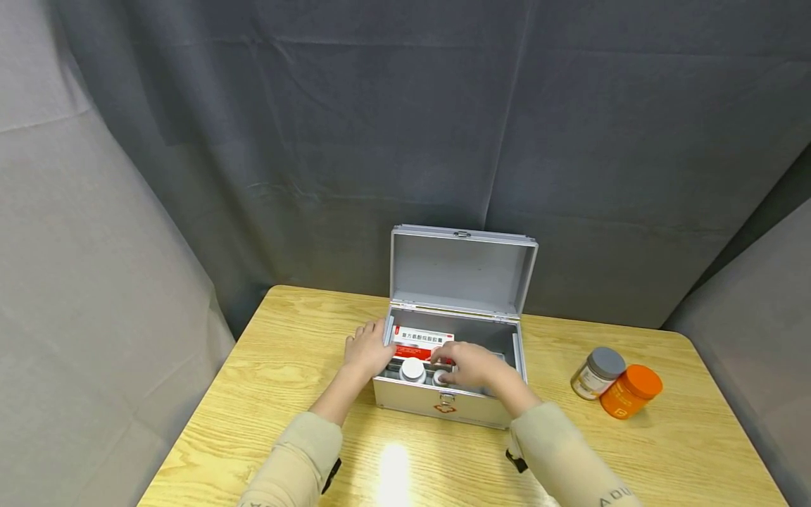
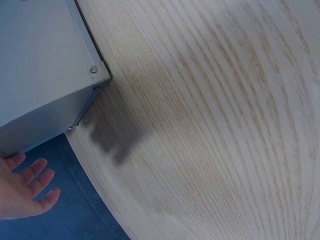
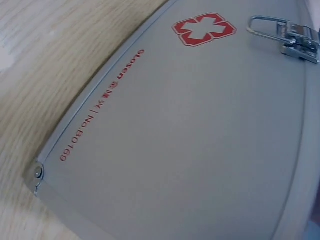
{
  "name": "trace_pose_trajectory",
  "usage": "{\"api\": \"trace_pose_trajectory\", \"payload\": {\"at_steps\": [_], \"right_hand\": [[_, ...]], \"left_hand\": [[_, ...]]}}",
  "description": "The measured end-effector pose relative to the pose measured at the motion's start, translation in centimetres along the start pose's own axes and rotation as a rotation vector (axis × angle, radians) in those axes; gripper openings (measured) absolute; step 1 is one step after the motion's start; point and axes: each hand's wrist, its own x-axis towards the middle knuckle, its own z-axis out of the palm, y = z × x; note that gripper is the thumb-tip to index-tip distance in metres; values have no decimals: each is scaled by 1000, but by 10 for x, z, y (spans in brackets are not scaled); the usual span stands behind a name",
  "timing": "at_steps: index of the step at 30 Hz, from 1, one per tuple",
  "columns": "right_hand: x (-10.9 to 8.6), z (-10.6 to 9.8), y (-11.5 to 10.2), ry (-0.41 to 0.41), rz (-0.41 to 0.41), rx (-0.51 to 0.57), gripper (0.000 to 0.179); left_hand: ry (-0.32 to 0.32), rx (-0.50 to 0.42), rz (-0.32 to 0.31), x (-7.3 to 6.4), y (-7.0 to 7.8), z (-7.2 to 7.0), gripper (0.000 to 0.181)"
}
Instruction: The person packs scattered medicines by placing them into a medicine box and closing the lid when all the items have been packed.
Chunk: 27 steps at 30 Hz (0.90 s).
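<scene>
The case (image 1: 472,414) already holds carton (image 1: 418,336) and small bottle (image 1: 438,378), where the right hand (image 1: 472,364) is, whether pinching I cannot tell, left hand (image 1: 369,350) lies loose on the case's left rim, and two jars (image 1: 624,399) seem left outside, rightward.

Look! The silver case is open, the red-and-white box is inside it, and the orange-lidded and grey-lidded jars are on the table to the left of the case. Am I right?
Almost! The orange-lidded jar and grey-lidded jar are on the table to the right of the open silver case, as the head view shows. The red-and-white box is inside it.
</scene>
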Motion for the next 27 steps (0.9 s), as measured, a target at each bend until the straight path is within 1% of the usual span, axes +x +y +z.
{"api": "trace_pose_trajectory", "payload": {"at_steps": [4, 8, 12, 14, 18, 24, 27], "right_hand": [[-3, -4, -2, 101, -42, -78, 34], [-7, -8, -3, 215, -32, -164, 37], [-10, -10, -3, 285, -17, -210, 43], [-12, -11, -2, 304, -10, -229, 48], [-17, -13, 1, 320, 28, -251, 56], [-27, -20, 5, 338, 83, -243, 64], [-32, -23, 10, 346, 110, -237, 66]], "left_hand": [[0, 1, -3, 0, 0, 0, 61], [10, 10, -1, 1, 0, 1, 62], [23, 26, 4, 2, 0, 2, 61], [25, 29, 5, 2, 0, 2, 61], [20, 19, 2, 2, 0, 1, 62], [5, 17, -8, 2, -1, 2, 63], [8, 13, -6, 2, -1, 2, 62]]}}
